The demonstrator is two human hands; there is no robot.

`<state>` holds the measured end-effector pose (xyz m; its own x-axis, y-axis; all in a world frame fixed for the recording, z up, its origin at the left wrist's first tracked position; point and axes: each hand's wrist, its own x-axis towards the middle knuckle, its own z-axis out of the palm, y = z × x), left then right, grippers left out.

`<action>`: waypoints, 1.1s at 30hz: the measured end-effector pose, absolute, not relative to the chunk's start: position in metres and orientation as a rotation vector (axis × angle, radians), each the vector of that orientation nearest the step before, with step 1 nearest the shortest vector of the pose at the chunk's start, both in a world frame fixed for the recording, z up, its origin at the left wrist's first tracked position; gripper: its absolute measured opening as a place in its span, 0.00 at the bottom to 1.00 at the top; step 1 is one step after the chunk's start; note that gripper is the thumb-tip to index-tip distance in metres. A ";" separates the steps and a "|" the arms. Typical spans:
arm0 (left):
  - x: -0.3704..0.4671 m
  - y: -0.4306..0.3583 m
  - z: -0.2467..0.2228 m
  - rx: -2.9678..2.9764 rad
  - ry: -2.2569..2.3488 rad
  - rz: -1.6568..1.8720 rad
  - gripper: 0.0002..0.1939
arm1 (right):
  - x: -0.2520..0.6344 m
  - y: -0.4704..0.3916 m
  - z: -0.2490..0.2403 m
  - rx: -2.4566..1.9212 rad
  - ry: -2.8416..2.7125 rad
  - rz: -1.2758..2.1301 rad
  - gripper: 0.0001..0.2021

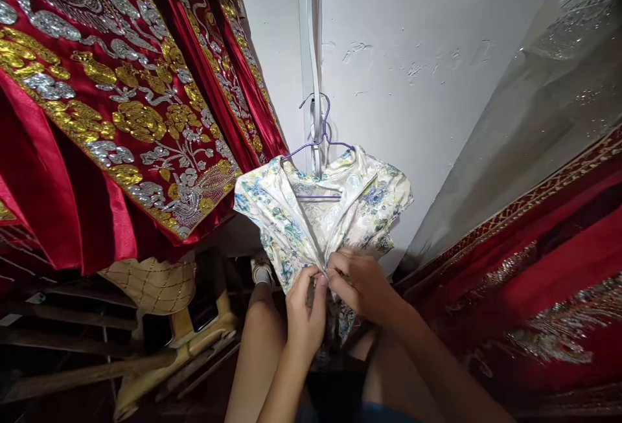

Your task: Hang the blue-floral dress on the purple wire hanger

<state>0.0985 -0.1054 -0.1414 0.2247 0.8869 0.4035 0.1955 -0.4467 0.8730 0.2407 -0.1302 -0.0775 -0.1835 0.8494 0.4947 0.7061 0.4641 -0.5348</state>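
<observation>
A white dress with a blue and yellow floral print [284, 225] hangs on a purple wire hanger [324, 131] in front of me. Its front opening gapes in a V from the collar down to my hands. My left hand [307, 300] pinches the left edge of the fabric at the bottom of the V. Close against it, my right hand [357, 284] is closed on the other edge, fingers curled. The fingertips of both hands nearly meet, and whatever fastener lies between them is hidden.
Red garments with gold and silver embroidery [140, 118] hang at the left. A clear plastic cover [515, 118] over a red beaded garment [558, 306] is at the right. A wooden chair [194, 345] stands lower left, before a white wall [398, 34].
</observation>
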 end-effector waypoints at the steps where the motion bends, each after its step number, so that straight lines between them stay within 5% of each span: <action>1: 0.100 -0.104 -0.139 1.812 0.978 1.254 0.08 | 0.243 -0.128 -0.073 -1.286 -1.990 0.199 0.09; 17: 0.082 -0.096 -0.117 2.421 0.889 0.648 0.09 | 0.308 -0.027 0.013 -1.274 -1.682 -0.470 0.10; 22: 0.081 -0.076 -0.095 2.521 0.808 0.531 0.07 | 0.289 -0.032 0.009 -1.139 -1.387 0.167 0.11; 27: 0.095 -0.031 -0.032 2.338 0.745 1.217 0.17 | 0.281 -0.036 0.004 -0.860 -0.961 0.934 0.09; 33: 0.129 0.012 0.019 2.588 0.734 1.345 0.10 | 0.267 -0.036 0.000 -0.817 -0.957 1.105 0.11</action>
<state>0.1285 0.0124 0.0192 0.4835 0.4777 0.7335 0.3584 -0.8725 0.3320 0.2671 -0.0357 -0.0003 0.1588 0.9641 0.2129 -0.3487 0.2565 -0.9015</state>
